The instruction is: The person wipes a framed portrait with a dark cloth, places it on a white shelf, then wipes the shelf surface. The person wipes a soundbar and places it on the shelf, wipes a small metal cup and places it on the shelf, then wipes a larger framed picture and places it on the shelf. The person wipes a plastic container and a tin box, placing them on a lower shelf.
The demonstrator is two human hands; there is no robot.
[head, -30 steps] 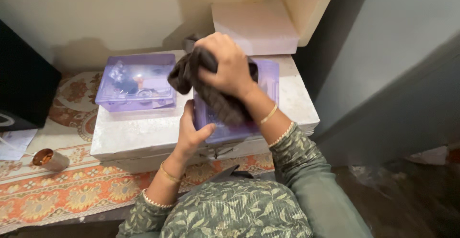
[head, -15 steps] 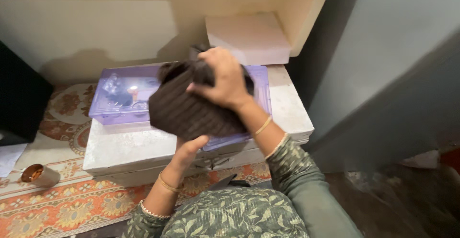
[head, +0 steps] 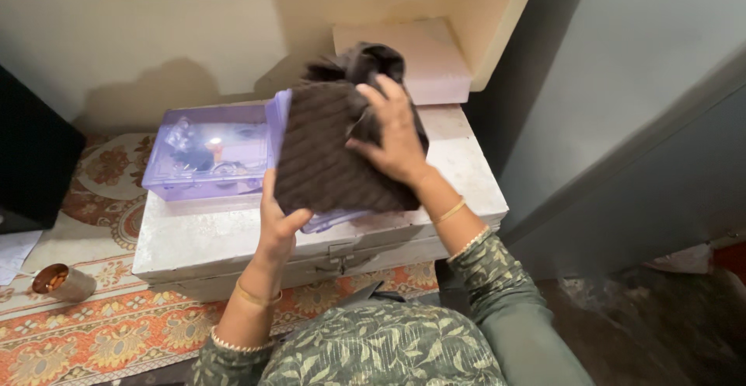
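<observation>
Against a cream wall stands a white metal trunk (head: 233, 234), my landmark for everything else. It sits on an orange patterned mat (head: 116, 320). On its top, toward the left, rests a clear purple plastic box (head: 206, 153) with small items inside. My left hand (head: 277, 223) is over the trunk's front middle, fingers curled around the lower edge of a purple lid (head: 330, 219), thumb up against the cloth, holding the lid tilted above the trunk. My right hand (head: 396, 133) is spread flat, fingers apart, pressing a dark brown ribbed cloth (head: 326, 153) onto that lid; the cloth bunches at the top, above the trunk's back edge. Behind the trunk, a white block (head: 423, 59) sits against the wall. Left of the trunk, on the mat, lies a small metal cup (head: 62, 281). Right of the trunk rises a grey wall (head: 622, 83).
</observation>
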